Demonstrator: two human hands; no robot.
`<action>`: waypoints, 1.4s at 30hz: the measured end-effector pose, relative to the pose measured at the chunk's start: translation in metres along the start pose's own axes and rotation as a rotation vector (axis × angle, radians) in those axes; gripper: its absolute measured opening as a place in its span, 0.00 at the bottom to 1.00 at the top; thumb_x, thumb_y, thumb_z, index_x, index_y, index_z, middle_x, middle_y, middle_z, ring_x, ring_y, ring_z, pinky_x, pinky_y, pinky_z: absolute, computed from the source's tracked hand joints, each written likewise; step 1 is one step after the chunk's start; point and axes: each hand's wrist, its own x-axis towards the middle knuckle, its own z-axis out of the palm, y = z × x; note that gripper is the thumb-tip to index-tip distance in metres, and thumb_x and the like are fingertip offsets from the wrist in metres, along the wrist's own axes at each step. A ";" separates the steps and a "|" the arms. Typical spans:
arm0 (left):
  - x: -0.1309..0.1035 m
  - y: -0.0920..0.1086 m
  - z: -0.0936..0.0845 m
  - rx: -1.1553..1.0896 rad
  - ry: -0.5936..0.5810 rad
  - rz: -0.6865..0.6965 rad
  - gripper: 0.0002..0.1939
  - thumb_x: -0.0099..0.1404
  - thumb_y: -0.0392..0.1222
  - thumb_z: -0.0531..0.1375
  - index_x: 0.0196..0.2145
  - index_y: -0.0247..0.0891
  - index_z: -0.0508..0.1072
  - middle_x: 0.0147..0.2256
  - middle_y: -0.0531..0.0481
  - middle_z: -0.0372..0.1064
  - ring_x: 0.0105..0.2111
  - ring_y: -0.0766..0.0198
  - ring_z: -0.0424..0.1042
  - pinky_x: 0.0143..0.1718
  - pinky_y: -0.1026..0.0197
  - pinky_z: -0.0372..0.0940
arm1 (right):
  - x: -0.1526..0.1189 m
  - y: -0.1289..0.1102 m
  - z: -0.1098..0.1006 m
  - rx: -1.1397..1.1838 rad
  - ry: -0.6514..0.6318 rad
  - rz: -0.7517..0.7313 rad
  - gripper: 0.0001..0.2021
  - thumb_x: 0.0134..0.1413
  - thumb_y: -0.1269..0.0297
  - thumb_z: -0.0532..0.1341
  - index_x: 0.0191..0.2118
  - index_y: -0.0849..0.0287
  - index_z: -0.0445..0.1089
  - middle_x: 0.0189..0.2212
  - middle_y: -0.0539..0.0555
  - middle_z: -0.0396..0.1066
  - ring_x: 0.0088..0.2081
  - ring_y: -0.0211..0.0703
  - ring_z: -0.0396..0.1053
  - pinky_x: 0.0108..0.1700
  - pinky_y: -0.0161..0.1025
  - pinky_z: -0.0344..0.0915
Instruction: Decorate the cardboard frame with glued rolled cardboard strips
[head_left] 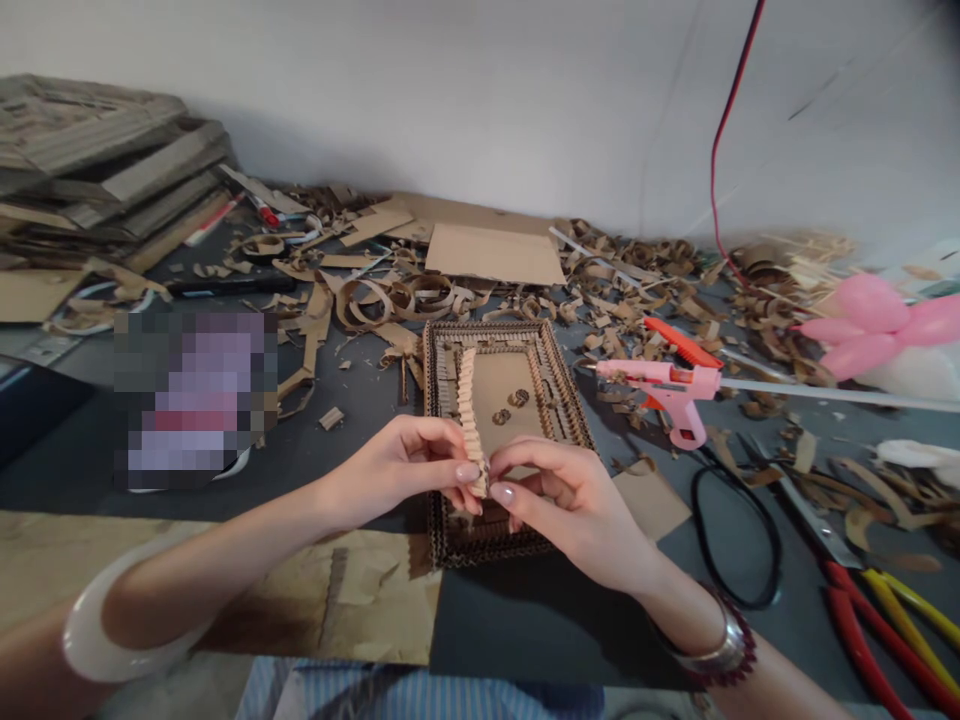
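Note:
A strip of corrugated cardboard [468,405], its ridges showing, stands up from between my hands. My left hand [420,465] pinches its lower end between thumb and fingers. On the other side, my right hand [559,500] has its thumb and fingertips closed at the same lower end of the strip. Both hands are over a rectangular cardboard frame [574,410] edged with rows of corrugated strips. Two small dark coiled cardboard rolls [510,407] lie on its flat inner panel. My hands hide part of the frame's near half.
To the right lies a pink glue gun [660,380] with a long glue stick, near red-handled shears [840,570] and pink balloons [870,325]. Cardboard scraps [645,270] litter the back. Stacked cardboard frames [112,160] rise at far left; a blurred-out item [199,400] sits left of the frame.

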 end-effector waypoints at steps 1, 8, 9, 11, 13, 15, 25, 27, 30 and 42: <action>0.000 0.000 0.000 0.000 0.004 -0.002 0.09 0.51 0.38 0.67 0.25 0.29 0.72 0.21 0.53 0.71 0.23 0.70 0.73 0.26 0.71 0.67 | 0.000 0.000 0.000 -0.002 0.001 0.005 0.03 0.51 0.67 0.60 0.33 0.58 0.70 0.29 0.49 0.67 0.27 0.30 0.66 0.24 0.27 0.66; 0.000 0.001 0.001 0.043 0.013 0.026 0.08 0.51 0.37 0.66 0.25 0.29 0.72 0.21 0.52 0.71 0.23 0.70 0.72 0.26 0.70 0.67 | 0.001 -0.002 0.001 -0.059 0.013 0.035 0.03 0.51 0.66 0.60 0.32 0.57 0.70 0.30 0.50 0.67 0.27 0.31 0.66 0.24 0.27 0.66; 0.000 0.001 0.001 0.051 0.021 0.030 0.08 0.51 0.37 0.66 0.25 0.29 0.72 0.21 0.52 0.71 0.23 0.70 0.72 0.26 0.70 0.67 | 0.001 -0.002 0.000 -0.068 0.016 0.034 0.03 0.51 0.66 0.60 0.32 0.57 0.70 0.30 0.50 0.67 0.27 0.31 0.66 0.24 0.27 0.67; 0.000 0.002 0.002 0.060 0.039 0.043 0.09 0.51 0.37 0.67 0.25 0.29 0.72 0.22 0.52 0.71 0.23 0.69 0.72 0.26 0.70 0.67 | 0.000 -0.001 0.000 -0.082 0.024 0.033 0.03 0.51 0.67 0.59 0.32 0.57 0.70 0.30 0.51 0.68 0.27 0.32 0.67 0.24 0.28 0.67; 0.000 0.002 0.002 0.064 0.052 0.058 0.09 0.50 0.37 0.67 0.25 0.29 0.72 0.21 0.52 0.71 0.23 0.69 0.72 0.27 0.69 0.67 | 0.001 0.000 0.001 -0.088 0.034 0.029 0.03 0.51 0.67 0.59 0.32 0.58 0.70 0.29 0.51 0.68 0.27 0.32 0.67 0.23 0.28 0.67; 0.000 0.002 0.002 0.070 0.056 0.064 0.08 0.50 0.37 0.67 0.25 0.29 0.72 0.21 0.52 0.71 0.23 0.69 0.72 0.27 0.70 0.67 | 0.001 0.001 0.001 -0.096 0.049 0.019 0.03 0.51 0.68 0.59 0.30 0.58 0.70 0.28 0.51 0.68 0.26 0.32 0.66 0.23 0.28 0.66; 0.000 0.002 0.002 0.038 0.032 0.087 0.07 0.51 0.35 0.66 0.24 0.29 0.73 0.21 0.53 0.72 0.22 0.71 0.72 0.26 0.71 0.67 | 0.000 0.003 0.000 -0.066 0.040 -0.023 0.03 0.51 0.67 0.59 0.32 0.58 0.70 0.29 0.51 0.68 0.26 0.32 0.66 0.23 0.29 0.67; 0.001 0.002 0.002 0.032 0.025 0.086 0.06 0.51 0.35 0.66 0.24 0.29 0.73 0.21 0.53 0.72 0.22 0.71 0.72 0.26 0.72 0.67 | 0.000 0.003 0.000 -0.053 0.042 -0.012 0.03 0.51 0.67 0.59 0.32 0.58 0.70 0.29 0.51 0.68 0.26 0.33 0.66 0.23 0.29 0.67; 0.001 0.002 0.002 0.026 0.023 0.085 0.07 0.50 0.35 0.67 0.24 0.29 0.73 0.21 0.53 0.72 0.22 0.71 0.73 0.26 0.72 0.68 | 0.000 0.003 0.001 -0.044 0.044 0.006 0.03 0.51 0.66 0.59 0.32 0.58 0.70 0.29 0.51 0.69 0.26 0.33 0.67 0.23 0.30 0.67; 0.001 0.002 0.005 0.088 0.077 0.154 0.05 0.51 0.34 0.66 0.25 0.31 0.74 0.22 0.53 0.73 0.23 0.72 0.72 0.27 0.72 0.68 | 0.000 0.003 0.003 -0.189 0.105 -0.088 0.03 0.51 0.69 0.58 0.31 0.58 0.70 0.28 0.51 0.70 0.27 0.33 0.68 0.23 0.29 0.67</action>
